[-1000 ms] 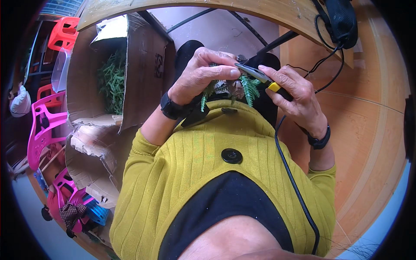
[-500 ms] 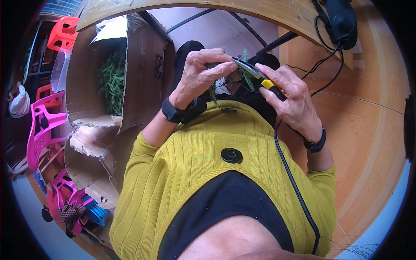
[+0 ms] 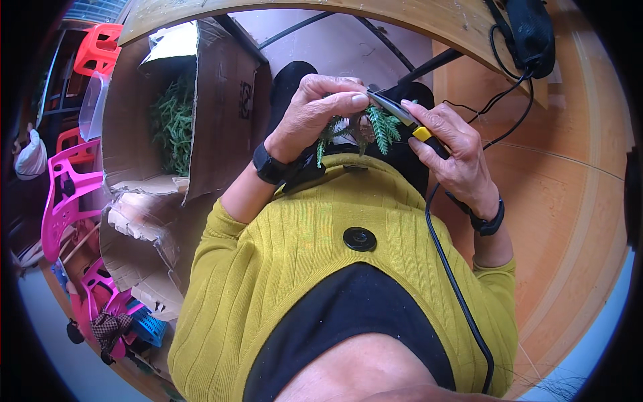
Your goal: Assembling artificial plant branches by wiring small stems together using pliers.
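A pair of long-nosed pliers (image 3: 394, 111) with yellow and black handles is gripped by my right hand (image 3: 462, 151), its metal jaws pointing up and left. The jaw tips meet the pinched thumb and forefinger of my left hand (image 3: 311, 119). From below those fingers hangs a green fern-like sprig (image 3: 383, 128), its leafy branches spreading above my lap. The exact spot between the jaws is too small to make out.
A cardboard box (image 3: 228, 114) at left holds a heap of green sprigs (image 3: 174, 127). Ahead is a wooden table edge (image 3: 301, 8). Pink plastic chairs (image 3: 63, 201) stand far left. A black cable (image 3: 455, 288) runs down past my right side.
The green sprig has turned so its leafy branches show more fully below my left hand. Both hands have shifted slightly right, with the pliers still held at the left fingertips.
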Demonstrator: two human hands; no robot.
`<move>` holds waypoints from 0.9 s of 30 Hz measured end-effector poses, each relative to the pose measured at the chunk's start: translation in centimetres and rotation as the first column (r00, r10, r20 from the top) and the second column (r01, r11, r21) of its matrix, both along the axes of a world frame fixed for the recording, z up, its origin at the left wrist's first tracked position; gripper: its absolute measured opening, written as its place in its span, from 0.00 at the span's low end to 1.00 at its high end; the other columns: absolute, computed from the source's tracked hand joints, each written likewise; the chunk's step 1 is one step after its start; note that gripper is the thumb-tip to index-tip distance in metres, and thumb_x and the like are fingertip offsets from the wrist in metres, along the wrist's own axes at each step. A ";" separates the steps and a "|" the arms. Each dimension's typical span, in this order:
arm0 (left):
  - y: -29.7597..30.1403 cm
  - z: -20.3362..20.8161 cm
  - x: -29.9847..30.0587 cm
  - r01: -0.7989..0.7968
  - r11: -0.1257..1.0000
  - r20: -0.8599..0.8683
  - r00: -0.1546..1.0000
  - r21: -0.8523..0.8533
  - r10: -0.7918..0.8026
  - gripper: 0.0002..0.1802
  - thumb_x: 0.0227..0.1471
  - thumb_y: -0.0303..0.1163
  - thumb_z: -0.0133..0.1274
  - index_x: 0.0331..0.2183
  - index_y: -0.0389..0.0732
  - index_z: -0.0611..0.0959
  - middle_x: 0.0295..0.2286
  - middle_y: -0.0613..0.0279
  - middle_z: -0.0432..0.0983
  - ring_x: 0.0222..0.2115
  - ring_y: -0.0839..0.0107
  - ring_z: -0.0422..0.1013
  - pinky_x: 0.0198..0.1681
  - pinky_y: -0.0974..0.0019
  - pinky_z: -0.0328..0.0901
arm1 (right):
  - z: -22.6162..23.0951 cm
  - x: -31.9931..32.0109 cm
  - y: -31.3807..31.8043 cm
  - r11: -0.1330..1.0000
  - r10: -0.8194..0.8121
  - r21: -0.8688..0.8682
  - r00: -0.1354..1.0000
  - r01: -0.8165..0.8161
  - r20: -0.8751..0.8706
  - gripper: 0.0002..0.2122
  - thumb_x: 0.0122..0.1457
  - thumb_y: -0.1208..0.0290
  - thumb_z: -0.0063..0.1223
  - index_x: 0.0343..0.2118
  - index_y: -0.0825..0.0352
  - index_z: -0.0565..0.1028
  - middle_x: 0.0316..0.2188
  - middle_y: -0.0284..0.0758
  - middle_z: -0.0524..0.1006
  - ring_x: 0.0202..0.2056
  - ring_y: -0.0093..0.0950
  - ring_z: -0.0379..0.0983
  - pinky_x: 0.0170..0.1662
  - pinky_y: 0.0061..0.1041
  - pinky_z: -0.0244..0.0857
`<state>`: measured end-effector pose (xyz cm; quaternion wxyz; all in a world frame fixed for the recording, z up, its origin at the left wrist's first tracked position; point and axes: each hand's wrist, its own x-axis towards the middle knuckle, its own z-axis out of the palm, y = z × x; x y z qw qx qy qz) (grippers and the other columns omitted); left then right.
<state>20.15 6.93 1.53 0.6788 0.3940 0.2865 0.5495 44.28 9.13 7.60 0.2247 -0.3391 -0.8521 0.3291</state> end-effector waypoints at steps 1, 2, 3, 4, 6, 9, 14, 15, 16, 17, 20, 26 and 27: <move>0.1 0.0 0.0 0.016 1.000 0.019 1.000 -0.021 -0.016 0.09 0.51 0.30 0.59 0.33 0.34 0.85 0.24 0.66 0.75 0.26 0.82 0.69 0.30 0.80 0.63 | -0.1 0.0 0.1 1.000 0.009 0.023 1.000 -0.009 -0.003 0.21 0.50 0.79 0.56 0.50 0.67 0.73 0.27 0.37 0.71 0.28 0.29 0.68 0.33 0.25 0.64; 0.1 0.0 0.0 0.033 0.999 0.037 0.999 -0.043 -0.031 0.10 0.51 0.30 0.59 0.33 0.34 0.85 0.24 0.67 0.75 0.26 0.82 0.68 0.30 0.80 0.63 | -0.2 0.0 0.1 0.999 0.017 0.046 1.000 -0.017 -0.006 0.21 0.50 0.79 0.56 0.50 0.67 0.73 0.27 0.37 0.71 0.28 0.29 0.68 0.33 0.26 0.64; 0.1 0.0 0.0 0.034 0.998 0.038 0.999 -0.045 -0.032 0.10 0.51 0.30 0.59 0.33 0.34 0.85 0.24 0.67 0.75 0.26 0.82 0.68 0.30 0.80 0.63 | -0.2 0.0 0.1 0.997 0.026 0.068 1.000 -0.025 -0.010 0.21 0.49 0.79 0.57 0.50 0.68 0.73 0.28 0.38 0.71 0.28 0.29 0.68 0.33 0.26 0.64; 0.2 -0.1 -0.1 0.068 0.997 0.063 0.996 -0.045 -0.065 0.09 0.51 0.31 0.59 0.33 0.34 0.85 0.24 0.67 0.75 0.25 0.82 0.68 0.29 0.79 0.62 | -0.2 0.0 0.1 0.998 0.025 0.066 1.000 -0.024 -0.010 0.21 0.49 0.79 0.57 0.50 0.68 0.73 0.28 0.38 0.71 0.28 0.29 0.68 0.33 0.26 0.64; 0.4 -0.2 -0.2 0.135 0.990 0.112 0.985 -0.042 -0.129 0.09 0.51 0.31 0.59 0.31 0.34 0.85 0.23 0.67 0.74 0.24 0.82 0.67 0.28 0.79 0.61 | 0.2 0.1 0.0 0.997 0.044 0.059 0.998 -0.046 0.035 0.21 0.51 0.78 0.56 0.50 0.68 0.73 0.28 0.38 0.72 0.28 0.28 0.68 0.32 0.25 0.64; 1.5 0.9 -1.7 0.075 0.920 -0.472 0.872 0.385 0.127 0.08 0.50 0.31 0.59 0.30 0.35 0.85 0.22 0.67 0.74 0.23 0.81 0.66 0.27 0.77 0.61 | 0.9 0.3 0.9 0.942 0.029 -0.335 0.999 -0.013 0.045 0.20 0.52 0.76 0.56 0.50 0.68 0.73 0.28 0.37 0.72 0.28 0.27 0.68 0.32 0.24 0.64; 1.2 0.5 -1.9 0.179 0.653 -0.646 0.474 0.736 0.598 0.08 0.48 0.30 0.60 0.29 0.35 0.84 0.20 0.67 0.74 0.23 0.81 0.67 0.27 0.75 0.61 | -0.1 0.6 1.3 0.217 -0.108 -0.974 0.989 -0.072 -0.097 0.20 0.54 0.72 0.55 0.51 0.68 0.72 0.28 0.36 0.72 0.29 0.24 0.68 0.31 0.22 0.64; 1.0 0.2 -1.8 0.179 0.654 -0.648 0.473 0.735 0.598 0.08 0.48 0.30 0.60 0.29 0.35 0.84 0.20 0.67 0.74 0.23 0.81 0.67 0.27 0.75 0.61 | -0.5 0.6 1.2 0.115 -0.161 -0.983 0.974 -0.141 -0.159 0.20 0.54 0.71 0.55 0.51 0.68 0.72 0.28 0.36 0.72 0.29 0.23 0.68 0.31 0.22 0.64; 0.8 -0.3 -1.6 0.058 0.785 -0.635 0.626 0.616 0.452 0.08 0.48 0.30 0.60 0.30 0.36 0.84 0.20 0.67 0.74 0.23 0.81 0.67 0.27 0.75 0.61 | -0.7 0.4 1.0 0.114 -0.161 -0.983 0.974 -0.142 -0.159 0.20 0.54 0.71 0.55 0.51 0.68 0.72 0.28 0.36 0.72 0.29 0.23 0.68 0.31 0.22 0.64; 0.5 -0.6 -1.2 -0.033 0.892 -0.563 0.765 0.451 0.313 0.08 0.48 0.30 0.60 0.31 0.36 0.85 0.21 0.67 0.75 0.23 0.81 0.67 0.27 0.76 0.62 | -0.8 0.1 0.7 0.470 -0.094 -0.880 0.987 -0.071 -0.129 0.20 0.54 0.71 0.55 0.51 0.68 0.72 0.28 0.36 0.72 0.29 0.24 0.68 0.31 0.22 0.64; 0.1 -0.8 -0.6 -0.100 0.979 -0.384 0.909 0.180 0.163 0.08 0.48 0.30 0.61 0.32 0.36 0.85 0.22 0.67 0.76 0.24 0.82 0.68 0.28 0.77 0.62 | -0.9 -0.5 -0.2 0.949 -0.015 -0.316 1.000 0.012 -0.007 0.20 0.53 0.73 0.56 0.51 0.67 0.72 0.28 0.37 0.72 0.29 0.25 0.68 0.32 0.23 0.64; -0.4 -0.3 0.3 -0.173 0.976 -0.330 0.921 0.136 0.209 0.08 0.50 0.27 0.59 0.33 0.34 0.85 0.25 0.66 0.78 0.26 0.82 0.69 0.29 0.79 0.63 | 0.1 -0.6 -1.0 0.989 -0.074 0.137 0.985 0.053 0.153 0.21 0.51 0.78 0.57 0.51 0.66 0.73 0.29 0.38 0.71 0.29 0.30 0.68 0.34 0.26 0.64; -0.4 -0.2 0.2 -0.170 0.976 -0.331 0.921 0.137 0.207 0.08 0.50 0.27 0.59 0.33 0.34 0.85 0.25 0.66 0.78 0.26 0.82 0.69 0.29 0.79 0.63 | 0.3 -0.5 -1.0 0.979 -0.085 0.201 0.977 0.046 0.194 0.22 0.50 0.79 0.57 0.51 0.66 0.73 0.29 0.38 0.71 0.29 0.31 0.68 0.34 0.26 0.64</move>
